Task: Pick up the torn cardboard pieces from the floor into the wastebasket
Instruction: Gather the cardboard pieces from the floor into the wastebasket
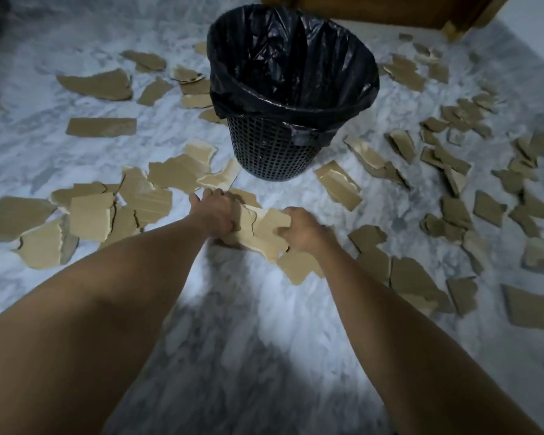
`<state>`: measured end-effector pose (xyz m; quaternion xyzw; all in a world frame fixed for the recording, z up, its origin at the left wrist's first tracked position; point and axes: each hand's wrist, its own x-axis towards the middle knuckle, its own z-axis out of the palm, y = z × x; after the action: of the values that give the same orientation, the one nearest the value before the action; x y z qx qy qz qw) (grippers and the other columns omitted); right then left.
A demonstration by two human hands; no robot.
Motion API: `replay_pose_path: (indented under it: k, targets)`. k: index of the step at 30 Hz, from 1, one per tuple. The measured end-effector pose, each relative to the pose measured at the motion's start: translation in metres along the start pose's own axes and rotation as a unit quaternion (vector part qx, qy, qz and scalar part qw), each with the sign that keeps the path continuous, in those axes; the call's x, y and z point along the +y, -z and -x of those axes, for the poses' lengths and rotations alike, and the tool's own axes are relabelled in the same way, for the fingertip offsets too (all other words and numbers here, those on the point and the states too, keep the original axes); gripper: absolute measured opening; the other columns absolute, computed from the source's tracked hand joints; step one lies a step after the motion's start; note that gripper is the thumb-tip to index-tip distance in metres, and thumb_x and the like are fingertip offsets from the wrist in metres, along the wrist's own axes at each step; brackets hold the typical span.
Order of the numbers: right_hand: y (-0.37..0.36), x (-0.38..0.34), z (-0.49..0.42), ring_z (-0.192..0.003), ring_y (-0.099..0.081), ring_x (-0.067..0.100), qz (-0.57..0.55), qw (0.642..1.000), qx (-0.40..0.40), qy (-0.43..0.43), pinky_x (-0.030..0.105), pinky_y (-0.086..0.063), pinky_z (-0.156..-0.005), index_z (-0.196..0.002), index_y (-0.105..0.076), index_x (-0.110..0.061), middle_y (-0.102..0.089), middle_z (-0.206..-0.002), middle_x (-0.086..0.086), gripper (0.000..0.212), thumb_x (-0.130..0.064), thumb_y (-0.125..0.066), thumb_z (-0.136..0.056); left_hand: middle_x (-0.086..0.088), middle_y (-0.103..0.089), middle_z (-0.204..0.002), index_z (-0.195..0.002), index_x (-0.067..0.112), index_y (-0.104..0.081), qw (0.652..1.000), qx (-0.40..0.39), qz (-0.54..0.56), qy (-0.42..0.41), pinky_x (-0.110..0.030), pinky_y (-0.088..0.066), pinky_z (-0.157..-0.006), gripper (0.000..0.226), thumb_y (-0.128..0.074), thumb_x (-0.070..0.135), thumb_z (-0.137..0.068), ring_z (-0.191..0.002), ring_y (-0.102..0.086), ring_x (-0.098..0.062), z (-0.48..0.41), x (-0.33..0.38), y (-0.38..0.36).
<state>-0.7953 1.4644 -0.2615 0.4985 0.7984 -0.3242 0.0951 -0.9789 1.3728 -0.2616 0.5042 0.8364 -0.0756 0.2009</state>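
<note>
Both hands meet over a small stack of torn cardboard pieces (258,229) on the marble floor (264,324), straight ahead of the person. The left hand (215,211) closes its fingers over the stack's left end; the right hand (300,229) pinches the right end, so the bundle is clamped between them with its long axis running left to right, tilted a little toward the lower right. Whether it is already clear of the floor cannot be told — a shadow lies under it, but blur hides the edge.

The relation that matters is bundle to wastebasket (270,152). The black mesh basket, lined with a black bin bag (292,58) folded over its rim, stands directly beyond the hands, slightly right of the midline and near. Its mouth is open and tips toward the viewer. The right hand is a shade nearer to it, though both are close enough to carry together — the lift likely goes up and forward over the near rim.

Most of the task remains: loose cardboard scraps (101,127) lie scattered on both sides and behind the basket.
</note>
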Motion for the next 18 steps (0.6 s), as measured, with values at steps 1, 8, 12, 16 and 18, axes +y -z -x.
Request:
replay_pose_path:
  k: [1,8,12,16,18]
  targets:
    - [0.015,0.007,0.0,-0.123,-0.059,0.028,-0.078,0.997,-0.004,-0.024,0.045,-0.047,-0.105,-0.142,-0.053,-0.019,-0.062,-0.135,0.004,0.057,-0.038,-0.068,-0.09,-0.003,-0.046,-0.139,-0.139,0.028,-0.043,1.0,-0.02,0.007,-0.001,-0.055,-0.026,-0.105,0.068,-0.062,0.059,-0.08,-0.131,-0.038,-0.029,-0.003,-0.004,0.002]
    - [0.031,0.04,0.024,-0.126,-0.053,0.031,-0.082,0.978,-0.058,-0.182,0.036,-0.05,-0.091,-0.146,-0.047,-0.015,-0.047,-0.145,0.011,0.074,-0.052,-0.063,-0.084,0.009,-0.031,-0.154,-0.131,0.054,-0.044,0.991,-0.093,-0.017,-0.092,-0.06,-0.02,-0.11,0.056,-0.04,0.074,-0.079,-0.137,-0.025,-0.032,-0.013,0.003,0.024]
    - [-0.01,0.041,0.028,-0.14,-0.032,0.036,0.015,0.977,-0.054,-0.207,0.047,-0.041,-0.109,-0.155,-0.03,-0.012,-0.022,-0.156,0.014,0.091,-0.059,-0.063,-0.085,-0.003,-0.027,-0.149,-0.118,0.03,-0.06,0.986,-0.139,-0.034,-0.085,-0.059,-0.024,-0.106,0.045,-0.053,0.063,-0.088,-0.135,-0.024,-0.032,-0.005,0.025,0.028]
    - [-0.028,0.044,0.03,-0.143,-0.023,0.035,0.068,0.976,0.015,-0.208,0.06,-0.027,-0.112,-0.148,-0.041,-0.01,-0.026,-0.154,0.012,0.091,-0.059,-0.075,-0.078,-0.004,-0.037,-0.135,-0.097,0.022,-0.062,0.988,-0.107,-0.043,-0.102,-0.053,-0.032,-0.1,0.045,-0.06,0.063,-0.081,-0.124,-0.031,-0.03,-0.01,0.032,0.014]
    - [-0.027,0.044,0.032,-0.142,-0.025,0.034,0.085,0.974,0.027,-0.208,0.061,-0.024,-0.113,-0.141,-0.049,-0.012,-0.031,-0.149,0.013,0.087,-0.06,-0.077,-0.075,-0.003,-0.042,-0.137,-0.097,0.024,-0.062,0.988,-0.085,-0.048,-0.116,-0.051,-0.037,-0.099,0.043,-0.064,0.062,-0.076,-0.125,-0.035,-0.031,-0.014,0.032,0.007]
